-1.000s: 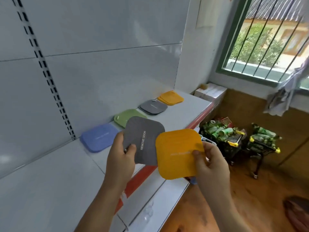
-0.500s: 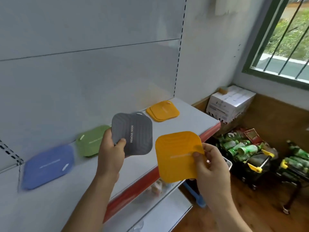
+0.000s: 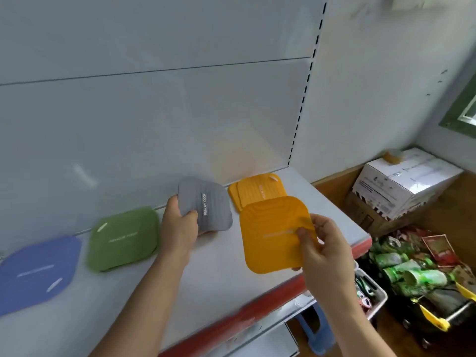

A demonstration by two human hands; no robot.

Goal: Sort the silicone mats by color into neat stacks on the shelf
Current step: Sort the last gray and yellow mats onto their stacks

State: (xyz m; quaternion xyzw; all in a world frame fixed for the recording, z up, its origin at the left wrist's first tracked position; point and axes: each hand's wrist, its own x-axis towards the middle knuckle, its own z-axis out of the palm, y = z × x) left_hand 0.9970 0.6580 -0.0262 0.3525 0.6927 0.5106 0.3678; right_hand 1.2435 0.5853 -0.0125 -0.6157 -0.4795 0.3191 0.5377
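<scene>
My left hand (image 3: 179,228) grips a grey silicone mat (image 3: 206,203) by its left edge, low over the white shelf (image 3: 219,274), between the green and orange stacks. The grey stack seen earlier is hidden behind it. My right hand (image 3: 324,243) pinches an orange mat (image 3: 273,230) by its right side, above the shelf's front. An orange stack (image 3: 260,190) lies at the back right of the shelf. A green stack (image 3: 123,238) and a blue stack (image 3: 36,271) lie to the left.
The shelf has a red front strip (image 3: 257,313) and a white back panel. Right of the shelf stands a white cardboard box (image 3: 401,184). Below it, baskets (image 3: 417,276) hold green packets. A lower shelf level shows beneath.
My left hand has carried the grey mat forward and down toward the shelf, between the green and orange stacks. The orange mat in my right hand has moved closer to the orange stack.
</scene>
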